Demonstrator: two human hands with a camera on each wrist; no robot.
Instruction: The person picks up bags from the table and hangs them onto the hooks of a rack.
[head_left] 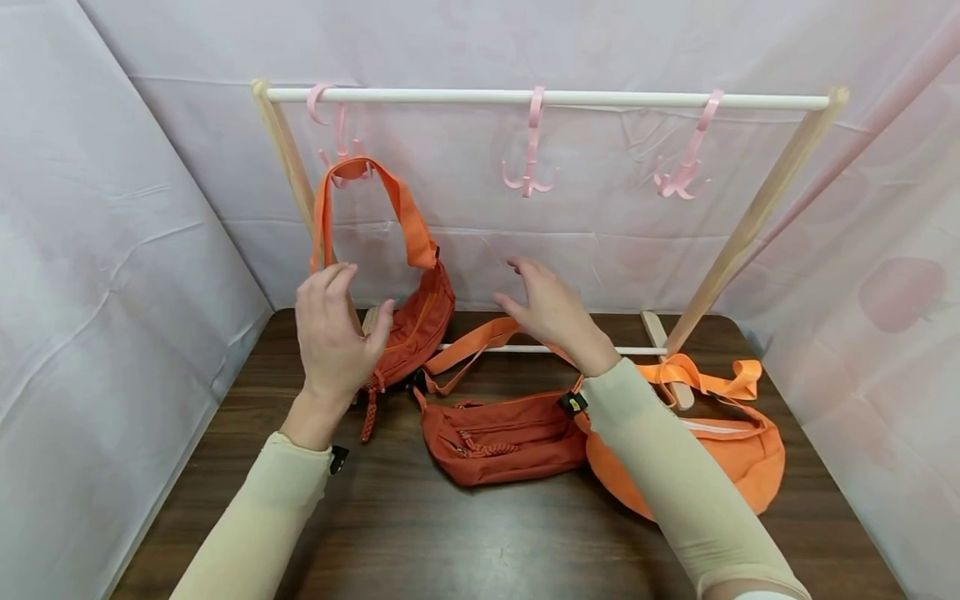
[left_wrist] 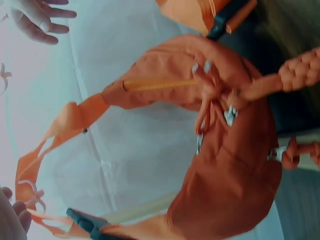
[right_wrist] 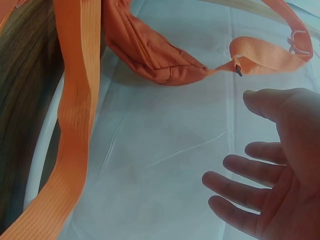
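A rust-orange waist bag (head_left: 422, 321) hangs by its bright orange strap (head_left: 408, 218) from the leftmost pink hook (head_left: 341, 142). In front of that strap is my left hand (head_left: 335, 337), fingers raised and loosely bent, holding nothing; whether it touches the strap I cannot tell. My right hand (head_left: 553, 310) is held in the air right of the hanging bag, thumb and fingers spread with nothing between them. Below it a second rust-orange waist bag (head_left: 510, 442) lies on the table, its strap (head_left: 468, 348) looped behind. A lighter orange bag (head_left: 738, 462) lies at the right, partly hidden by my right sleeve.
A white rail (head_left: 442, 96) on wooden legs (head_left: 757, 225) spans the back of the dark wooden table (head_left: 450, 550). Two more pink hooks (head_left: 531, 150) hang from it, at the middle and right, bearing nothing. Pale curtains (head_left: 112, 250) enclose the table at the back and sides.
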